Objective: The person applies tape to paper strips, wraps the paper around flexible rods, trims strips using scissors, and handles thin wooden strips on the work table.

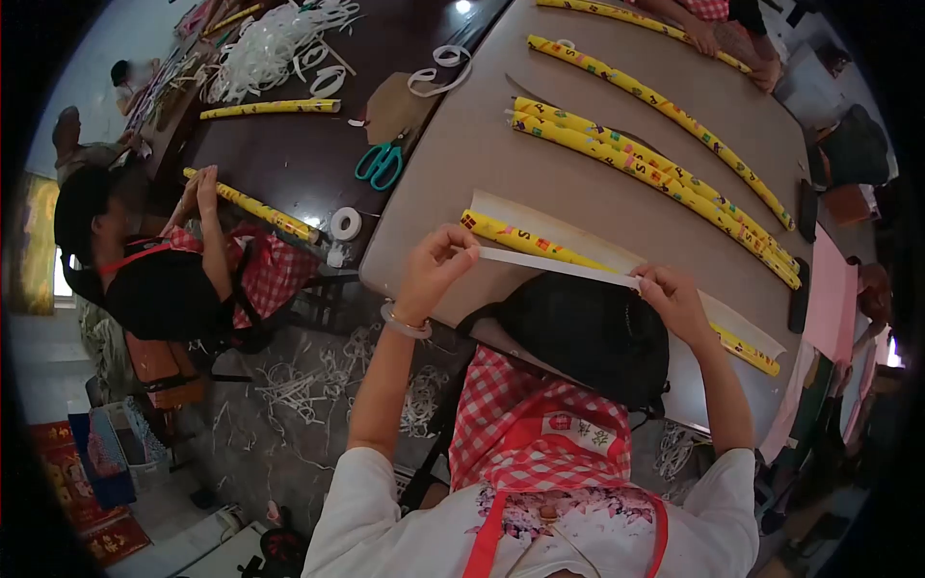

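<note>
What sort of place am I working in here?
Likely a small handwork or packaging workshop: yellow printed rolls lie across the table, white strips litter the floor, and another person handles a similar roll nearby.

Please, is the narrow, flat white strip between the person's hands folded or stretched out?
Stretched out: the strip runs nearly straight from the left hand to the right hand.

White strip [559, 267] held straight, slightly slanted; patterned yellow roll [520, 236] on table [453, 135], partly hidden.
</note>
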{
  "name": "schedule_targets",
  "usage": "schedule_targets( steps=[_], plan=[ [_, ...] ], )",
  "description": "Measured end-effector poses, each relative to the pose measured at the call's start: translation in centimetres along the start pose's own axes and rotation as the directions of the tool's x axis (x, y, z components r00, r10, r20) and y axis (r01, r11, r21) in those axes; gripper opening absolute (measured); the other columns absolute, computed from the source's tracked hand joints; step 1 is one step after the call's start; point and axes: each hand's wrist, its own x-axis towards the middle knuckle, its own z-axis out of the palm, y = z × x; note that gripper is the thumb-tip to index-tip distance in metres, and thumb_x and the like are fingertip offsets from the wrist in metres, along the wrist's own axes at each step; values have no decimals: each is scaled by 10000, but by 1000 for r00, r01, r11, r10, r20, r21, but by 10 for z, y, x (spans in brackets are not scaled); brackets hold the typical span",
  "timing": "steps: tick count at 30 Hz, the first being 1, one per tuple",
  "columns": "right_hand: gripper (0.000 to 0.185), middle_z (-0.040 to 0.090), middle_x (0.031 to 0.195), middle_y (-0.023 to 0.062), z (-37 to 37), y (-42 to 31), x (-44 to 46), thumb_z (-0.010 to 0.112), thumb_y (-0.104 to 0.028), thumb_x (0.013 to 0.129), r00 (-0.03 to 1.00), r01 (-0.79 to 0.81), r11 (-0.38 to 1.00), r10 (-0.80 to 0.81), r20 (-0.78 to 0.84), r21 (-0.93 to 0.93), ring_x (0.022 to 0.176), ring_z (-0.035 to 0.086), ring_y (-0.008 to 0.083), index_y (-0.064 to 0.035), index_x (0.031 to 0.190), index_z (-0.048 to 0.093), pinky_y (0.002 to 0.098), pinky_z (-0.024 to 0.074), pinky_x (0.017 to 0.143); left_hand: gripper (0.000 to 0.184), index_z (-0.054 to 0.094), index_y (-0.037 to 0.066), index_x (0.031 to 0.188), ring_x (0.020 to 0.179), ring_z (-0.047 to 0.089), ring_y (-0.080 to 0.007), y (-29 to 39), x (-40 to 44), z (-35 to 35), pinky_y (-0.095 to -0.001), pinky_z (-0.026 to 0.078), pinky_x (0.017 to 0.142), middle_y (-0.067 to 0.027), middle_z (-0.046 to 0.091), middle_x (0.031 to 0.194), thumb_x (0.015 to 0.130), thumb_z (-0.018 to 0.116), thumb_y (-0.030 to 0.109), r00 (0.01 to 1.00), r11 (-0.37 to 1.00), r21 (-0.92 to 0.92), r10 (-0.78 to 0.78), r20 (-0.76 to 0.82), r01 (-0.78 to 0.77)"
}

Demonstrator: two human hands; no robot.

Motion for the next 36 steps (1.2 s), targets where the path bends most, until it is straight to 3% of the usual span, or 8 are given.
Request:
schedule_targets(
  steps=[1, 5, 6, 7, 14, 18, 22, 36],
  plan=[
    [183, 643, 937, 88, 1, 0, 3, 542, -145, 873, 1000, -21, 999, 20, 19, 41, 750, 540, 162, 31, 853, 586, 270, 439, 692, 97, 585, 50, 922, 812, 509, -36, 2, 3, 1, -191, 417, 726, 45, 559, 857, 857, 637, 99, 1000, 995, -103, -19, 8, 20],
    [177, 643, 971, 80, 0, 16, 18, 545, -132, 869, 993, -99, 994, 96, 65, 43, 760, 546, 158, 21, 780, 549, 272, 442, 693, 81, 621, 41, 881, 825, 512, -46, -2, 22, -4, -187, 409, 724, 28, 570, 859, 835, 655, 98, 993, 989, -93, -118, -30, 114],
    [177, 643, 971, 80, 2, 21, 20, 545, -132, 869, 992, -110, 993, 106, 69, 50, 760, 546, 158, 21, 780, 549, 272, 442, 693, 73, 641, 39, 851, 825, 521, -58, -3, 30, -8, -192, 412, 731, 13, 583, 849, 818, 669, 98, 999, 962, 272, 4, -48, 10],
    [177, 643, 986, 77, 3, 24, 23, 547, -130, 868, 994, -104, 992, 100, 53, 68, 768, 551, 159, 17, 769, 546, 276, 444, 694, 68, 662, 38, 820, 824, 529, -70, -4, 38, -9, -196, 414, 737, -2, 596, 838, 801, 683, 99, 992, 796, 598, 124, -15, -90],
    [182, 642, 1019, 75, 9, 32, 40, 549, -135, 876, 992, -98, 990, 105, -70, 100, 870, 569, 166, 15, 780, 582, 290, 443, 785, 109, 702, 33, 845, 790, 590, -129, -20, 82, -1, -252, 482, 673, -36, 631, 797, 772, 714, 112, 978, 818, 555, 207, -36, -153],
    [184, 641, 1016, 78, 15, 35, 49, 567, -147, 877, 976, -199, 974, 207, -66, 112, 904, 566, 166, 19, 809, 610, 292, 436, 820, 170, 707, 24, 883, 743, 621, -136, -34, 91, 1, -269, 504, 606, -69, 650, 804, 766, 735, 143, 967, 694, 710, 244, -80, -116],
    [209, 644, 989, 71, 19, 37, 58, 604, -182, 871, 970, -222, 971, 229, -83, 86, 859, 561, 154, 17, 815, 629, 283, 438, 771, 202, 708, 24, 883, 663, 637, -153, -38, 89, 2, -282, 512, 573, -84, 671, 754, 776, 729, 193, 963, 698, 714, 154, -221, 52],
    [228, 623, 900, 47, 25, 34, 68, 634, -219, 857, 955, -273, 962, 274, -116, 21, 704, 523, 118, 1, 799, 625, 253, 423, 621, 244, 718, 44, 882, 655, 655, -174, -50, 103, -4, -289, 521, 616, -91, 676, 712, 779, 720, 265, 953, 621, 771, 128, -275, 139]
  ],
)
